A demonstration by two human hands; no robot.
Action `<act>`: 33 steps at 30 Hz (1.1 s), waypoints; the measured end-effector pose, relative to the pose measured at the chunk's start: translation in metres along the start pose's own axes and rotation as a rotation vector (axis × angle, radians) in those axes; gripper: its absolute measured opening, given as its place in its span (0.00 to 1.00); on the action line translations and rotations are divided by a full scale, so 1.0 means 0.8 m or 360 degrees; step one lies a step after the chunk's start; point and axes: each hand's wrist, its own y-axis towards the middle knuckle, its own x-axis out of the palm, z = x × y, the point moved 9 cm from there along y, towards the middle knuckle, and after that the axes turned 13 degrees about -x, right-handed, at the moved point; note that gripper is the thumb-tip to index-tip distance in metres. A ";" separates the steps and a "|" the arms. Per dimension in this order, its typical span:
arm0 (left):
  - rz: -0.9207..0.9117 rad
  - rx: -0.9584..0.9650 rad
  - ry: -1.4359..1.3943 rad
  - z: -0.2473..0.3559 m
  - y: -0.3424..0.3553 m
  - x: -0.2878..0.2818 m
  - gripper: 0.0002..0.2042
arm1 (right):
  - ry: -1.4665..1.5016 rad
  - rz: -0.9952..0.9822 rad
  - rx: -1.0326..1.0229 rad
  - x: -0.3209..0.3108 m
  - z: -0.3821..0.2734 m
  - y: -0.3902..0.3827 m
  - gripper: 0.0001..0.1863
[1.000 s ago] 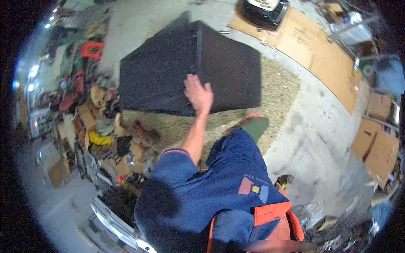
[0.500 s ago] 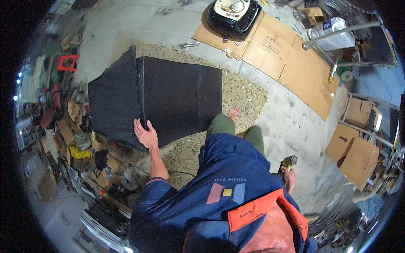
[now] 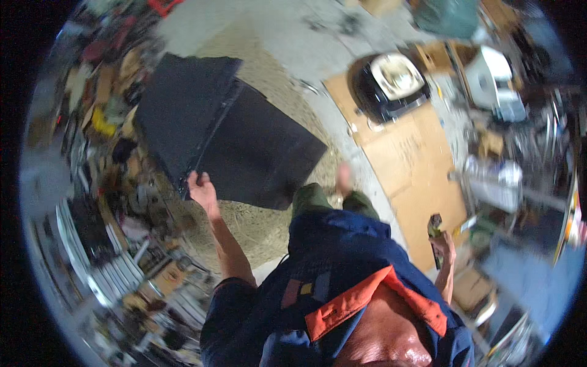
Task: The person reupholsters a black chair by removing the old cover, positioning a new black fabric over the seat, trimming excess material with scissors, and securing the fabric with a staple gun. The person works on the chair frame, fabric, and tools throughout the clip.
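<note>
A large black upholstery-like piece [image 3: 257,140] lies on the speckled mat in front of me, with a raised seam running across it. At the near end of that seam is my left hand [image 3: 203,193], its fingers loosely bent and apart, gripping nothing visible. Whether the fingertips touch the edge cannot be told. Held out to the right, my right hand [image 3: 445,246] is wrapped round a dark and yellowish hand tool [image 3: 435,225]; motion blur hides its exact kind.
Flattened cardboard [image 3: 416,183] covers the floor to the right, and a black machine with a cream top [image 3: 397,79] rests on its far end. The speckled mat [image 3: 244,238] extends beneath the black piece. Clutter [image 3: 140,202] crowds the left side, and a wrapped white package [image 3: 495,180] is at right.
The view has swung to the right. My left hand has shifted from lying flat on the black piece to its near edge. My right hand has lifted outward with the tool.
</note>
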 end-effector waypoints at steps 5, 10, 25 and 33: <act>-0.0086 -0.0655 -0.0330 -0.002 -0.103 0.015 0.14 | -0.0069 -0.0007 -0.0173 -0.172 -0.097 0.170 0.19; -0.0168 -0.1072 -0.0635 0.046 -0.185 0.074 0.15 | 0.0000 0.0473 -0.0895 -0.314 -0.320 0.279 0.21; -0.0359 -0.1505 -0.1466 0.205 -0.058 0.363 0.12 | -0.0135 0.0073 -0.1605 -0.372 -0.924 0.368 0.21; 0.0481 -0.1792 -0.1641 0.141 0.040 0.407 0.16 | -0.0001 -0.0796 -0.2255 -0.290 -1.252 0.411 0.12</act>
